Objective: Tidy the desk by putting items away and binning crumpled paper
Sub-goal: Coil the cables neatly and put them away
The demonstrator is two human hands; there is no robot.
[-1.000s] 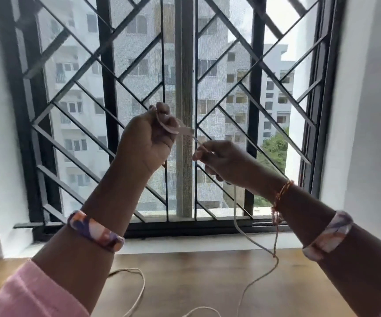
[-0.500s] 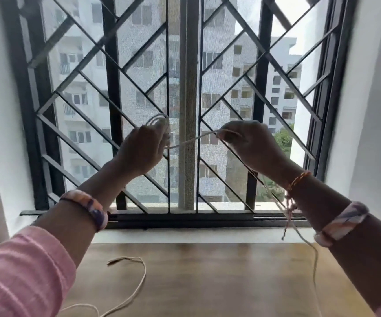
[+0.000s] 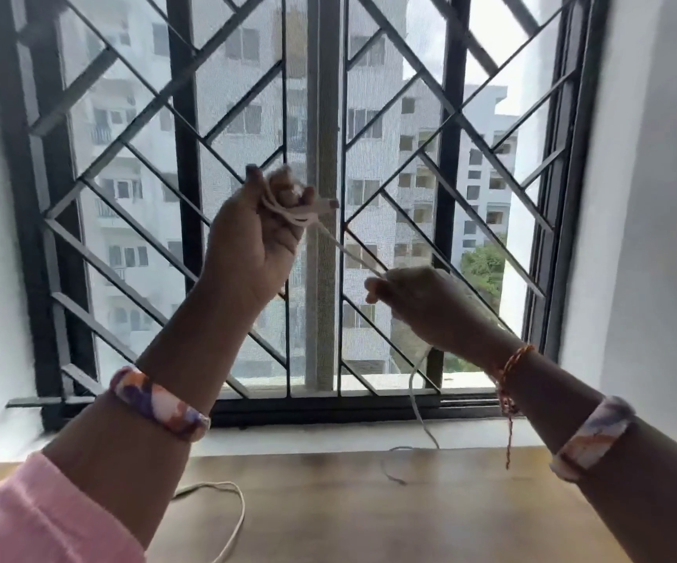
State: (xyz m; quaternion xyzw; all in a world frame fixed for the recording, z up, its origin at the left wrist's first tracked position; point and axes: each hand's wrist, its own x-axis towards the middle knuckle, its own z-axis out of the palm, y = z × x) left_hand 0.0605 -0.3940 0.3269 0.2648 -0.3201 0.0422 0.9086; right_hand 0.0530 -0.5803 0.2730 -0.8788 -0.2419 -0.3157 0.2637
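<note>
While the left hand [image 3: 253, 241] clutches several loops of thin white cord [image 3: 345, 247], the strand slants down-right to the lower right hand [image 3: 422, 302], which pinches it; slack trails onto the wooden desk [image 3: 328, 514].

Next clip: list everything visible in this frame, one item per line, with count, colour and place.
cord: one, white, looped round the left hand's fingers, runs to the right hand, trails down onto the desk
desk: one, brown wood, bottom of view
window grille: one, black, behind the hands
bangles: two, purple-orange-white, one per forearm
thread band: one, orange-red, right wrist
sleeve: pink, left arm
left hand: raised, holds the coils
right hand: lower, pinches the cord
</note>
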